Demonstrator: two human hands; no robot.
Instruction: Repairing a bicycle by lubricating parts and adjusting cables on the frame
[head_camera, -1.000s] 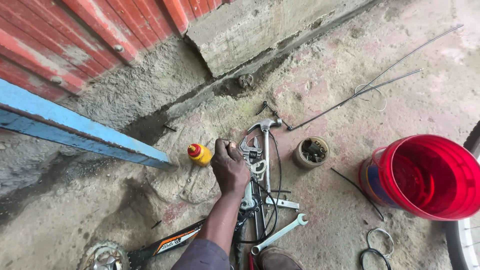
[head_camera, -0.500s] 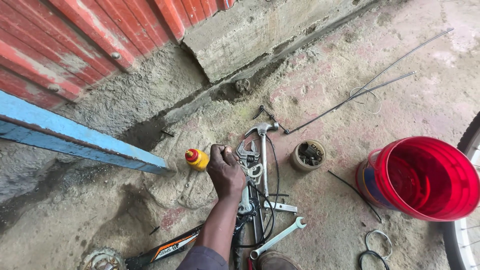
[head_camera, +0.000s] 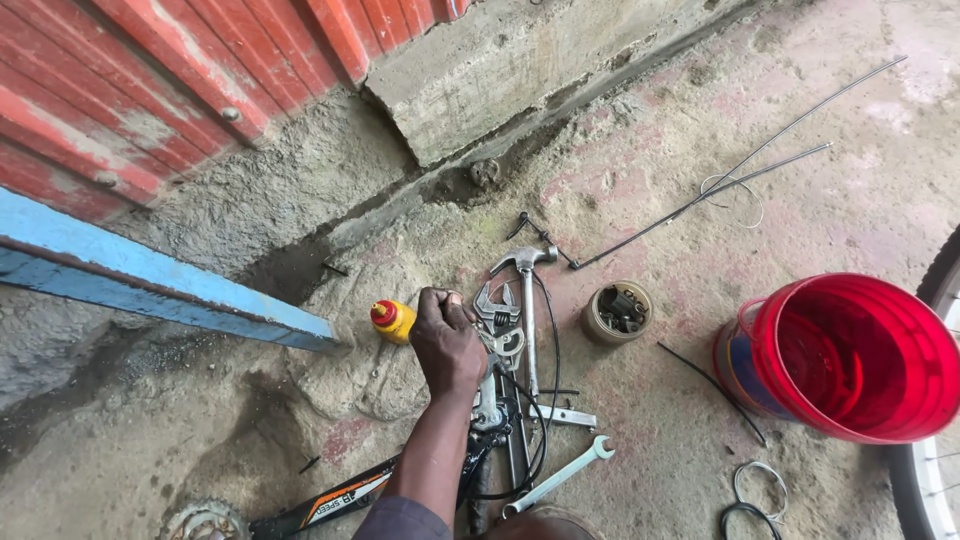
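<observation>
Right now left hand (head_camera: 447, 340) is fisted over the tool pile, touching adj. wrench (head_camera: 497, 312) beside yellow bottle (head_camera: 393, 320); grip contents can't tell. Right hand out of view.

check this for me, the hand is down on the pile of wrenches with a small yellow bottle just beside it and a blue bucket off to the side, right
Not quite: the bucket is red, not blue, as the head view shows. The rest holds: the hand is down on the pile of wrenches, with the small yellow bottle just beside it.
</observation>
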